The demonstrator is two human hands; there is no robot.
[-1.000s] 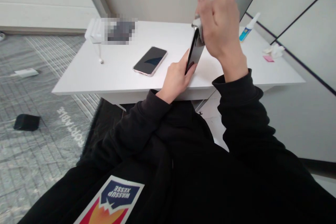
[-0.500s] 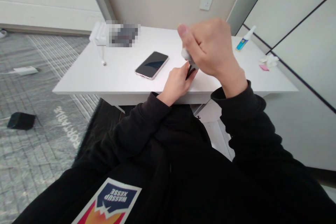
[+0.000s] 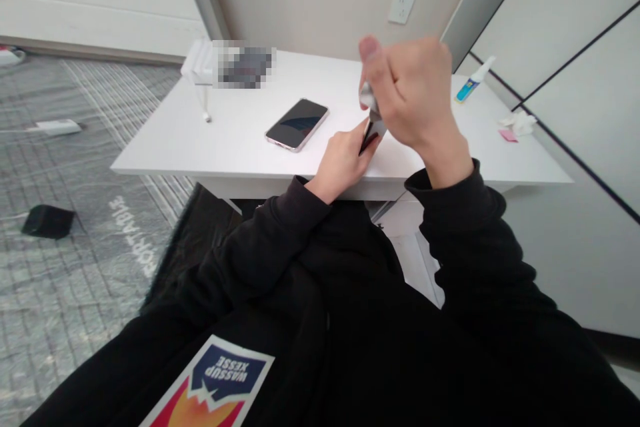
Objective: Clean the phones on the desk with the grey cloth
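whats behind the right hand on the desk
The white table runs back to the wall, with a wall socket above. The tabletop directly behind the right hand is covered by it and cannot be seen.

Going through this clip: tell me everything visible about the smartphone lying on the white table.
The smartphone lies flat and face up on the white table, angled diagonally, apart from the left hand. Its dark glass screen is unlit and shows a bluish reflection. A thin, pale pinkish frame that looks metallic surrounds it. Only the tabletop touches it.

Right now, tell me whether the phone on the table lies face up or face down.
Face up: the phone lies flat on the table with its dark glass screen showing, a reflection across it.
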